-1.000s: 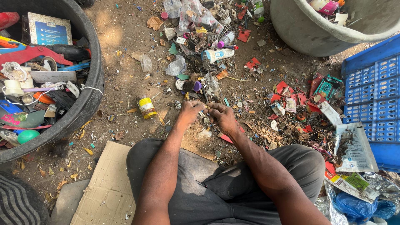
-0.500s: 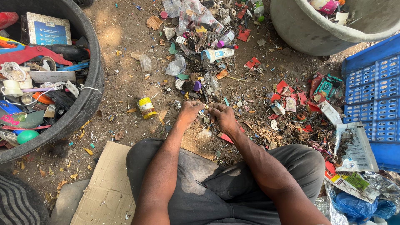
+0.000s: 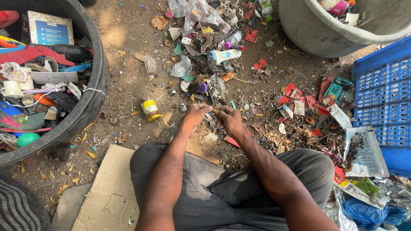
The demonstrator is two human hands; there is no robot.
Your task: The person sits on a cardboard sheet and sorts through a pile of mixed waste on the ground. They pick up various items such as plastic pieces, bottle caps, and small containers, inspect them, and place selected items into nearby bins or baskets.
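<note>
I sit on the dirt ground with both arms stretched forward over my knees. My left hand [image 3: 195, 114] and my right hand [image 3: 229, 118] meet just above the ground, fingers pinched together on a small scrap piece [image 3: 212, 112] held between them. What the piece is cannot be made out. Right below the hands lies a crumpled bit of clear plastic [image 3: 209, 137]. A heap of mixed plastic litter [image 3: 205, 38] spreads out ahead of the hands.
A black tub [image 3: 92, 98] full of mixed junk stands at the left. A grey basin [image 3: 317, 34] is at the top right, a blue crate [image 3: 385, 94] at the right. A yellow can [image 3: 150, 109] lies left of the hands. Flat cardboard [image 3: 109, 192] lies by my left leg.
The hands have stayed in the same spot, working the small piece between the fingers; only slight finger movement shows.
</note>
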